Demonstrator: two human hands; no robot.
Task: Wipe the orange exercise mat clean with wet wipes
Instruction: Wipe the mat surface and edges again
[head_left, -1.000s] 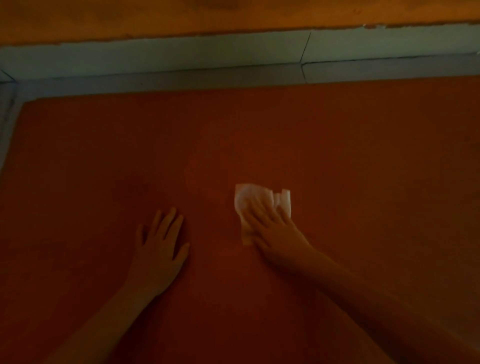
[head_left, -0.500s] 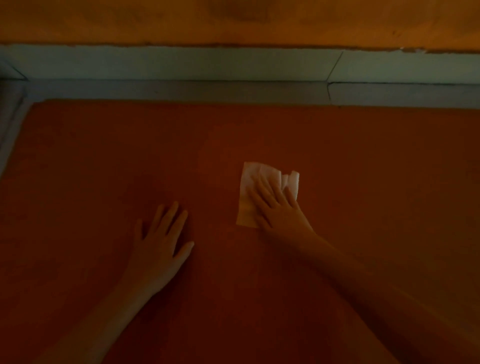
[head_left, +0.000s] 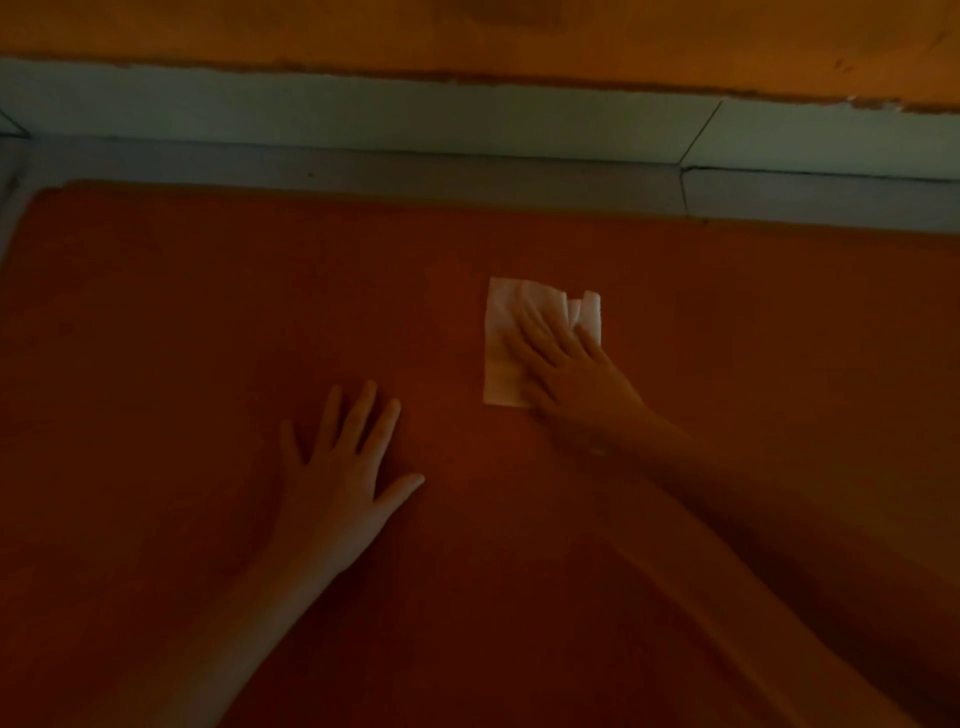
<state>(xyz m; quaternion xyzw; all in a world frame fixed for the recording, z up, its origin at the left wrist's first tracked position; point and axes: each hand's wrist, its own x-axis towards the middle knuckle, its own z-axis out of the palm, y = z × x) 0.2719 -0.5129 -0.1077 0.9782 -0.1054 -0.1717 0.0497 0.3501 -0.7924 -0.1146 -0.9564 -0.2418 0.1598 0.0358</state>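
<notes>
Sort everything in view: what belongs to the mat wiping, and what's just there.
Job: orange mat; wet wipe; right hand, flat on the wipe; left hand, flat on the mat.
Just there: grey floor tiles; pale skirting; orange wall.

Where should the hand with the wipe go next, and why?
Probably slide the right hand, pressing flat on the wet wipe, forward toward the far edge of the orange mat: a bare strip lies between the wipe and that edge, and the left hand rests flat on the mat as a brace.
</notes>
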